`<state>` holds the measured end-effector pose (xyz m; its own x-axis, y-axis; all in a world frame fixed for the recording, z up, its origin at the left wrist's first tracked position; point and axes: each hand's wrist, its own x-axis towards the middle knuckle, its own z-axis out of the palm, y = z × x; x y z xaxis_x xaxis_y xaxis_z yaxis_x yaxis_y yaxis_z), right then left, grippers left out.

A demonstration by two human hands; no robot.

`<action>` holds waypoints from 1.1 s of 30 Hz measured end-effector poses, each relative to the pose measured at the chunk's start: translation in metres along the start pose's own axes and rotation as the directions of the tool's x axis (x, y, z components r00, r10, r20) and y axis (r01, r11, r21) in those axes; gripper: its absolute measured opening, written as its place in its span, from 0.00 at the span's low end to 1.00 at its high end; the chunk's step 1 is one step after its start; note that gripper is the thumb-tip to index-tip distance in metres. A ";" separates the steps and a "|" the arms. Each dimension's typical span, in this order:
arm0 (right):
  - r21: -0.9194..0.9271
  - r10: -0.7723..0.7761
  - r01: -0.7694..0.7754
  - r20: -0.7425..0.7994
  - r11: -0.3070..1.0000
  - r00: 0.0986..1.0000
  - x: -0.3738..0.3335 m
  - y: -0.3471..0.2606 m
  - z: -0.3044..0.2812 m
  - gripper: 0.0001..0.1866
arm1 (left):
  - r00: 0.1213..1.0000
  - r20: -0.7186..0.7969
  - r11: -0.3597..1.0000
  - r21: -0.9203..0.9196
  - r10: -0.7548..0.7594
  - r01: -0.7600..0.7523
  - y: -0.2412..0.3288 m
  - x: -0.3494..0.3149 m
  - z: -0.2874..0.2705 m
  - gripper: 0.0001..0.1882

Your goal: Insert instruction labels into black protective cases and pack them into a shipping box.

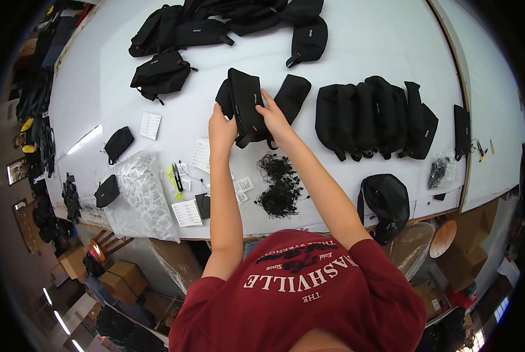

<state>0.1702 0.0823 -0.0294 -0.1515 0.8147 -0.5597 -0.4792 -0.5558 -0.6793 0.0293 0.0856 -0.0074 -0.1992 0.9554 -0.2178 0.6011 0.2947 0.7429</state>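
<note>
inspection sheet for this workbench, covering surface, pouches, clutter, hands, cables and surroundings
Surface: white tabletop, crowded in places
Job's things: black pouch held between both hands; row of black pouches to the right
Clutter: clear plastic bag full of white slips; white printed card near the front edge
Hands: left hand grips the pouch's left side, right hand its right
Cables: no power cable seen; thin black strands lie tangled
Surroundings: cardboard box beyond the table's front edge
</note>
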 end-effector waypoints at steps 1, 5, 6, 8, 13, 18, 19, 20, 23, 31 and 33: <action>-0.264 -0.079 0.084 0.029 0.961 0.996 0.003 0.007 -0.004 0.28 | 1.000 0.003 1.000 -0.002 -0.004 0.004 -0.001 -0.003 0.000 0.22; -0.751 -0.256 0.187 0.025 0.633 0.966 -0.014 0.009 -0.033 0.29 | 0.997 0.078 0.991 -0.131 -0.002 0.012 0.022 -0.013 -0.008 0.20; -0.727 -0.220 0.149 -0.002 0.670 0.976 -0.023 -0.001 -0.037 0.27 | 0.989 0.144 0.996 -0.075 -0.037 0.048 0.032 -0.018 -0.012 0.20; -0.591 -0.167 0.133 -0.003 0.796 0.986 -0.028 -0.004 -0.051 0.30 | 0.991 0.130 0.999 -0.036 0.018 -0.014 0.036 -0.015 -0.005 0.20; -0.447 -0.312 0.303 0.055 0.842 0.948 -0.041 0.001 -0.052 0.38 | 0.974 0.185 0.991 0.004 0.128 -0.131 0.039 -0.007 0.037 0.27; -0.445 -0.464 0.398 -0.045 0.802 0.884 -0.032 0.027 -0.039 0.29 | 0.991 -0.008 0.974 -0.184 0.131 -0.130 0.019 -0.014 0.065 0.33; -0.424 -0.503 0.443 -0.035 0.790 0.864 -0.029 0.026 -0.035 0.27 | 0.988 -0.056 0.968 -0.200 0.143 -0.151 0.014 -0.014 0.067 0.35; -0.401 -0.541 0.486 -0.026 0.776 0.841 -0.027 0.025 -0.031 0.25 | 0.992 -0.043 0.971 -0.203 0.119 -0.125 0.009 -0.014 0.068 0.36; -0.516 -0.568 0.514 0.065 0.685 0.821 -0.017 0.034 -0.034 0.24 | 0.991 -0.042 0.983 -0.127 0.125 -0.130 0.007 -0.009 0.071 0.36; -0.583 -0.579 0.486 0.032 0.651 0.815 -0.068 -0.005 -0.049 0.16 | 0.881 -0.035 0.866 0.202 0.472 -0.457 0.018 -0.023 0.061 0.36; -0.842 -0.785 0.465 0.085 0.273 0.614 -0.090 -0.025 -0.056 0.16 | 0.875 0.022 0.826 0.319 0.483 -0.464 0.024 -0.029 0.063 0.39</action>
<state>0.2442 0.0132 0.0115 0.2100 0.9503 0.2298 0.5267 0.0881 -0.8455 0.0979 0.0663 -0.0231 0.1334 0.9790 0.1542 0.8360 -0.1947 0.5130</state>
